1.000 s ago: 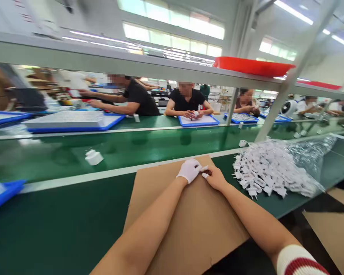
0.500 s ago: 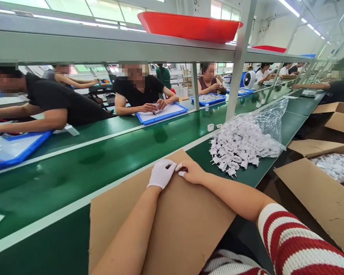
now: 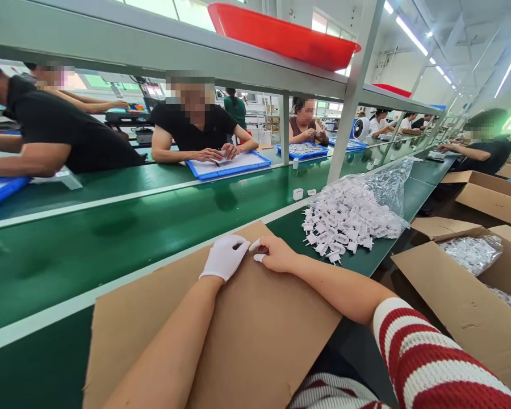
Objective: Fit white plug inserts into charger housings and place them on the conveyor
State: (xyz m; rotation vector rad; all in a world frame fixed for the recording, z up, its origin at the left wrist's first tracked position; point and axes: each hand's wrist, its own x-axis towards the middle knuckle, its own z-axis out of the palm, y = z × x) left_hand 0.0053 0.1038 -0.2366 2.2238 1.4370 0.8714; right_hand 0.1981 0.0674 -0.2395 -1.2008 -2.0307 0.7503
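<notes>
A flat sheet of brown cardboard (image 3: 255,335) lies under both my hands at the bench edge. My left hand (image 3: 225,257), in a white glove, rests on its far part with the fingers curled into a pinch. Anything inside that pinch is too small or hidden to make out. My right hand (image 3: 276,254) wears white finger covers on thumb and index finger. Its index tip meets the left fingertips, while the thumb stays a little apart and nothing shows between them. Beyond my right hand lies a heap of white two-pin plug adapters (image 3: 344,218), partly under a clear plastic bag (image 3: 387,184).
A green conveyor belt (image 3: 162,244) runs past the cardboard's far edge. Loose white plug housings (image 3: 298,194) stand on it. Overhead is a shelf with a red tray (image 3: 281,37). Open cartons (image 3: 464,307) stand at right. Co-workers sit opposite with blue trays (image 3: 230,165).
The view has tilted and turned slightly right, so the scene appears shifted left. My hands keep the same pose on the cardboard. At far right, a co-worker's outstretched arm has drawn back.
</notes>
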